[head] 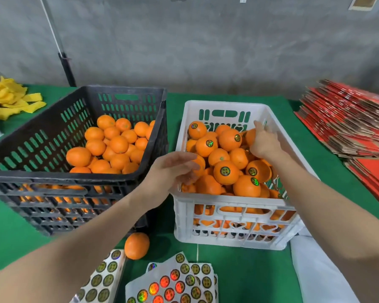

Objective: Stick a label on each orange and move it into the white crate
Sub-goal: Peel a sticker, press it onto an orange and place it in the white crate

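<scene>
On the green table (pixel 249 270) stood two crates side by side, nearly touching: a black crate (pixel 59 177) on the left and the white crate (pixel 228 199) on the right. The black crate held a heap of bare oranges (pixel 118 144). The white crate was piled almost to its rim with labelled oranges (pixel 225 172), their round stickers facing up. The left hand (pixel 171 171) reached over the white crate's left wall, fingers and thumb curled round an orange (pixel 199 164) just inside the rim; blur hid whether that fruit had a sticker. The right hand (pixel 264 143) was deeper in the crate, towards its far right corner, gripping a second orange (pixel 249 136) on top of the pile, thumb up. A loose orange (pixel 137 246) lay on the table by the black crate's near corner. Just beside it, at the near edge, lay label sheets (pixel 173 281), some rows partly peeled. Yellow nets (pixel 7 99) were heaped at the far left, and flat red cartons (pixel 348 119) were stacked on the right.
</scene>
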A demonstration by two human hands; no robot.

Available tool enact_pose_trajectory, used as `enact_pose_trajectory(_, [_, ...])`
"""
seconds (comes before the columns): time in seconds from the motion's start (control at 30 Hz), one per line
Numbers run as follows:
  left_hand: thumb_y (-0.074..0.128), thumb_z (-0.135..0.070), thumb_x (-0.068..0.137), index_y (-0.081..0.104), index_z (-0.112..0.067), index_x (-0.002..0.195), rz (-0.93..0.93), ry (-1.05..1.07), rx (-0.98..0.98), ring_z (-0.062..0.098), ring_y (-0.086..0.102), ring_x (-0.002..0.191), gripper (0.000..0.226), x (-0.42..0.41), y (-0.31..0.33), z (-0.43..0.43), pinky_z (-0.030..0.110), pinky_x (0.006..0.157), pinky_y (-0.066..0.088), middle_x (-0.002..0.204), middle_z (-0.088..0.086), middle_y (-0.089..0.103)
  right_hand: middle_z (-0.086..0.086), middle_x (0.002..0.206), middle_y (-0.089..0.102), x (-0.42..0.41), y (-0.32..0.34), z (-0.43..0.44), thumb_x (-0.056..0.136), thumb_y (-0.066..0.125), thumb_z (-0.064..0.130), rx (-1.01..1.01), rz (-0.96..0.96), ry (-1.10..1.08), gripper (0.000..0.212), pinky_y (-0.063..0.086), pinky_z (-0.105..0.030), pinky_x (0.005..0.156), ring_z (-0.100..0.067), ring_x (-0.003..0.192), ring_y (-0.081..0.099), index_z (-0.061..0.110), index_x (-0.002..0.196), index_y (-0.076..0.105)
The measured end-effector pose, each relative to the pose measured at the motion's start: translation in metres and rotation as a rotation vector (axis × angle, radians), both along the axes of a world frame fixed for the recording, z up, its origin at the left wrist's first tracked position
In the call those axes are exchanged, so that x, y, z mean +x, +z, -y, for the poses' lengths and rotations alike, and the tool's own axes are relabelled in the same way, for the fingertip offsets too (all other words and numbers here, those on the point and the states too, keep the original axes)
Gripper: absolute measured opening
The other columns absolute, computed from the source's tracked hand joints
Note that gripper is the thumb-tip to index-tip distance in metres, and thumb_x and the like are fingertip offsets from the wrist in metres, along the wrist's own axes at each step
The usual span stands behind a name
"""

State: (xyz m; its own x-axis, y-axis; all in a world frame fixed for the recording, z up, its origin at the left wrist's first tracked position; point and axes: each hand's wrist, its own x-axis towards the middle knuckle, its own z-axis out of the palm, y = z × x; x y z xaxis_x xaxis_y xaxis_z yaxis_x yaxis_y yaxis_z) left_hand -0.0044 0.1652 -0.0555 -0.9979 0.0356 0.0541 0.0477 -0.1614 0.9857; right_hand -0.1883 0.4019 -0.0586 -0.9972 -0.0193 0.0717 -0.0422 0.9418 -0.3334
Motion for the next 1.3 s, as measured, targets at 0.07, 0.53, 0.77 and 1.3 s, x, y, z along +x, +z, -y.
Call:
enact_pose_trajectory(0.07, [0.064, -0.011, 0.081, 0.064, -0.004, 0.080, -0.035, 0.041, 0.056, 0.020, 0.054, 0.055, 0.007, 0.014, -0.005, 0.008, 0.026, 0.050, 0.042, 0.071, 0.009, 0.062, -0.021, 0.151, 0.025, 0.020, 0.008, 0.005, 0.085, 0.058, 0.007, -0.057, -0.096, 0.072, 0.067, 0.028, -0.046, 0.110, -0.039, 0.138, 0.025, 0.010, 0.145, 0.029])
enact_pose_trajectory(0.53, [0.049, -0.026, 0.087, 0.064, -0.005, 0.093, 0.492, -0.315, -1.392, 0.030, 0.062, 0.103, 0.027, 0.042, -0.164, 0.000, 0.034, 0.077, 0.047, 0.081, 0.005, 0.061, -0.002, 0.083, 0.067, 0.238, -0.053, 0.072, 0.092, 0.055, 0.010, -0.446, 0.005, 0.798, 0.016, 0.040, -0.012, 0.060, 0.003, 0.064, 0.054, 0.010, 0.103, 0.067])
enact_pose_trajectory(0.77, [0.049, -0.016, 0.088, 0.055, -0.007, 0.095, 0.618, -0.204, -1.366, 0.024, 0.055, 0.108, 0.013, 0.039, -0.173, -0.018, 0.035, 0.092, 0.039, 0.091, 0.002, 0.056, -0.013, 0.113, 0.063, 0.241, -0.129, 0.074, 0.092, 0.049, 0.004, -0.192, 0.355, 0.558, 0.029, 0.042, -0.015, 0.076, -0.023, 0.100, 0.060, 0.005, 0.119, 0.056])
enact_pose_trajectory(1.3, [0.065, -0.004, 0.073, 0.064, -0.008, 0.049, 0.765, -0.090, -0.389, 0.017, 0.047, 0.044, 0.025, 0.070, -0.103, 0.028, 0.019, 0.050, 0.035, 0.053, 0.007, 0.057, -0.003, 0.084, 0.068, 0.255, -0.131, 0.108, 0.084, 0.060, 0.002, -0.480, 0.131, 0.370, 0.019, 0.044, -0.015, 0.071, -0.009, 0.075, 0.057, 0.010, 0.099, 0.069])
